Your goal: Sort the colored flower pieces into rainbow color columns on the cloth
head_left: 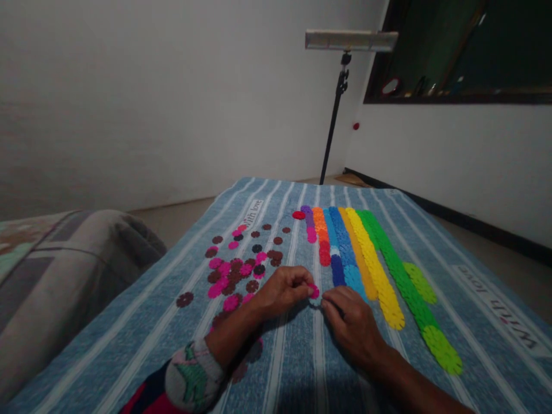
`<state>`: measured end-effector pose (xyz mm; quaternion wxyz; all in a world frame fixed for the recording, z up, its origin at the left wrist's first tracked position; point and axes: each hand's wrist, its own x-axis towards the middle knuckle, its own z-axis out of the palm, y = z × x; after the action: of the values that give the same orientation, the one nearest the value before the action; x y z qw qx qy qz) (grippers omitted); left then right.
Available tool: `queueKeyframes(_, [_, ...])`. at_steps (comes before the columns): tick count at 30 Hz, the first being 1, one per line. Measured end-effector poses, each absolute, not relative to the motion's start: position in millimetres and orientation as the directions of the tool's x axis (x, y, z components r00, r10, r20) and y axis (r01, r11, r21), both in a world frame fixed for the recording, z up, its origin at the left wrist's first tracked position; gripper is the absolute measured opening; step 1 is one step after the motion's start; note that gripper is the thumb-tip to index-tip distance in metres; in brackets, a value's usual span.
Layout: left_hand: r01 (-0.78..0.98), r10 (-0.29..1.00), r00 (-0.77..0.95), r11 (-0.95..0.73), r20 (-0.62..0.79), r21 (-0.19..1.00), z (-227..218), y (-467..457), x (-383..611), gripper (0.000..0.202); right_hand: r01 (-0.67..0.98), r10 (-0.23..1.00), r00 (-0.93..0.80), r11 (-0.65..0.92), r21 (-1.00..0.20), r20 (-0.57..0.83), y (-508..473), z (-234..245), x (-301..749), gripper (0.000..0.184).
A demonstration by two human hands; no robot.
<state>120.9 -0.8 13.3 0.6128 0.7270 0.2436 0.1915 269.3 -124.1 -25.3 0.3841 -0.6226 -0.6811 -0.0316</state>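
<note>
My left hand (pixel 287 290) is closed in a pinch on a small pink notched plastic disc (pixel 315 292) above the striped cloth. Close beside it, my right hand (pixel 351 322) has its fingers pressed together. Something pale and thin shows between the fingertips of both hands, too small to make out. Left of my left hand lies a loose scatter of pink discs (pixel 216 263) and brown discs (pixel 185 299), with a few black ones (pixel 259 271). My left forearm covers part of this scatter.
Overlapping rows of discs lie to the right: purple (pixel 308 218), orange (pixel 319 221), blue (pixel 340 233), yellow (pixel 379 273) and green (pixel 405 293). A red pile (pixel 298 215) sits near the far end. Behind the cloth-covered table (pixel 172 351) stands a lamp (pixel 351 40). Grey fabric (pixel 86 276) bulges at left.
</note>
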Motion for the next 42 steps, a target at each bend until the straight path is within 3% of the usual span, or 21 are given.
queueKeyframes(6, [0.086, 0.613, 0.790, -0.141, 0.019, 0.986, 12.4, -1.6, 121.0, 0.023, 0.830, 0.878, 0.059, 0.221, -0.512, 0.474, -117.5, -20.8, 278.2, 0.022])
queueKeyframes(11, [0.107, 0.645, 0.765, -0.145, 0.011, 0.984, 10.2, -0.8, 122.4, 0.022, 0.937, 0.907, -0.003, 0.150, -0.316, 0.421, -96.4, -4.9, 318.2, 0.020])
queueKeyframes(19, [0.183, 0.577, 0.816, -0.211, -0.029, 0.960, -4.6, -3.8, 123.0, 0.019, 0.989, 0.943, 0.058, -0.009, -0.150, 0.327, -45.5, 1.8, 381.0, 0.023])
queueKeyframes(42, [0.252, 0.545, 0.836, -0.281, -0.063, 0.926, -7.6, -3.3, 122.2, 0.020, 0.997, 0.996, 0.077, -0.077, -0.002, 0.035, -17.4, 5.8, 394.9, 0.020])
